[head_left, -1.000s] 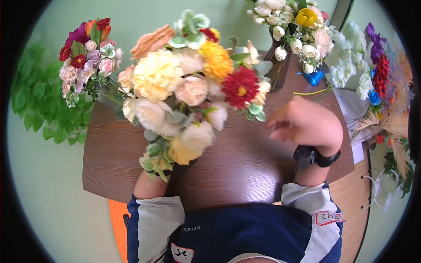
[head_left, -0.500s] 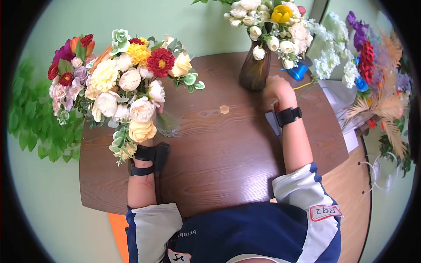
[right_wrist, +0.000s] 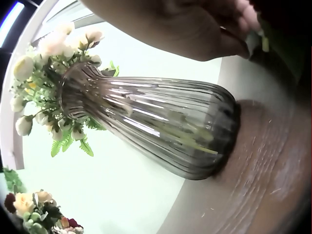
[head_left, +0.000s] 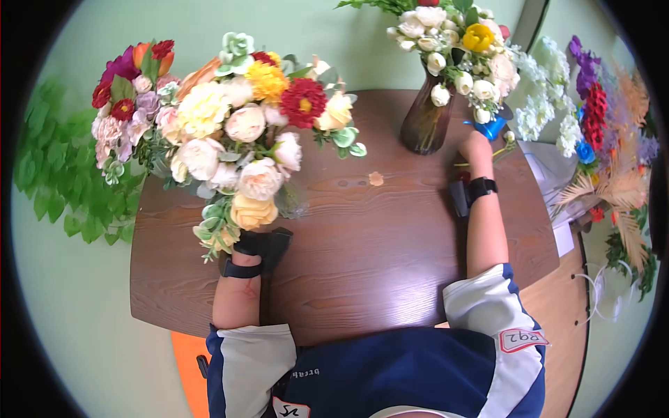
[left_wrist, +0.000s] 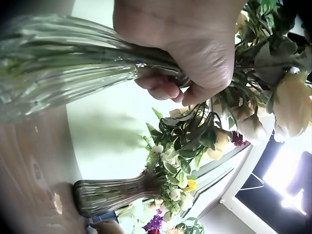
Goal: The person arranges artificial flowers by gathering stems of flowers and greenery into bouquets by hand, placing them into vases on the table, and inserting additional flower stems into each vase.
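My left hand (left_wrist: 180, 44) grips the narrow neck of a clear ribbed glass vase (left_wrist: 53, 63). The vase carries a large bouquet (head_left: 244, 125) of cream, yellow and dark red flowers, which hides that hand in the head view. At the right of the table, my right hand (head_left: 477, 149) pinches a thin green flower stem (right_wrist: 265, 44) low over the tabletop. One stem end shows left of the hand, and a white bud (head_left: 509, 136) shows on its right. Beside that hand stands a brown ribbed glass vase (head_left: 425, 122) holding white flowers (head_left: 484, 85).
A pink and purple bouquet (head_left: 125, 118) is at the back left, overlapped by my large one. A shiny blue item (head_left: 488, 128) lies behind my right hand. More loose flowers (head_left: 592, 118) crowd the right side. A beige mark (head_left: 376, 179) is on the wooden table (head_left: 369, 244).
My left hand has carried the bouquet vase down and leftward from close to the camera. My right hand has reached rearward to the stem, which has shifted left with its bud now showing.
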`<state>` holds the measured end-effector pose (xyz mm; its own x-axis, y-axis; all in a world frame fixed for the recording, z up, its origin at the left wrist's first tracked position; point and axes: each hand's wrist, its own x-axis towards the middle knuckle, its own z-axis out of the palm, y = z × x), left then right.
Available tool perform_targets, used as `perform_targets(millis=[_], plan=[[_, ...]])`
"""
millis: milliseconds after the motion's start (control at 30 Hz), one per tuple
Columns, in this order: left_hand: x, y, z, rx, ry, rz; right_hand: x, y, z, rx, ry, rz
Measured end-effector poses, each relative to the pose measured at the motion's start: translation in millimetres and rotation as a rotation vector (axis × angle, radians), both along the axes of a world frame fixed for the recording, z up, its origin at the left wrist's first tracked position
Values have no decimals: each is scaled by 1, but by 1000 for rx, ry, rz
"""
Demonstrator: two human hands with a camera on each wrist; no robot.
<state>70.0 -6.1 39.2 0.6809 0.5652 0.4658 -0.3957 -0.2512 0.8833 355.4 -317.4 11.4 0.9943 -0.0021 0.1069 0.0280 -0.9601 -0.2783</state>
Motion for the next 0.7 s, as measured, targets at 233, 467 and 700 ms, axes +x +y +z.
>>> perform_targets(millis=[233,467,700], plan=[[0,-4,0,36,-16,50,49,-65,-25,123,131,-189],[3,-12,-2,48,-31,84,36,-78,-15,324,48,-239],[6,-15,-1,71,-9,85,18,-84,-1,84,57,-276]])
